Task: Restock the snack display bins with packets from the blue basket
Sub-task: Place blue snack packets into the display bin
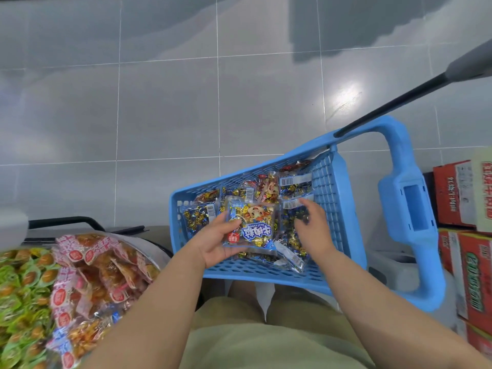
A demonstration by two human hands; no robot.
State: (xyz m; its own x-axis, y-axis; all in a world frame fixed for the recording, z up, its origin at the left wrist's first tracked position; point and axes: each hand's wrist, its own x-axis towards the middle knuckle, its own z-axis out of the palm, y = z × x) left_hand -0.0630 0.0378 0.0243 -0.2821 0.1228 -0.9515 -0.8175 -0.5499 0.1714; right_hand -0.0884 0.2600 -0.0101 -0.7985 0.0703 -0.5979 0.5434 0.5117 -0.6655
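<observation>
Tiles, grey and glossy, fill most of what lies below me. On them stands the blue basket, its near rim close to my lap and its long handle swung off to my right. To my left is a display bin heaped with pink-and-white packets, with green-wrapped snacks piled beside them. Red cartons are stacked at the far right.

Inside the basket lie the loose packets of gold-wrapped sweets, several deep. My left hand holds one blue packet just above that pile, thumb pressed on its top face and fingers under it. My right hand is down among the packets beside it. Its fingertips are blurred, so I cannot tell whether they have closed on anything.

The film looks slick, and I hold the blue packet by one edge only. I judge it could slide out as I swing it left toward the bin. The bin is heaped above its rim, so a packet dropped carelessly on top may roll off onto the floor. If my right hand drags up several packets at once, some could spill over the basket wall.
</observation>
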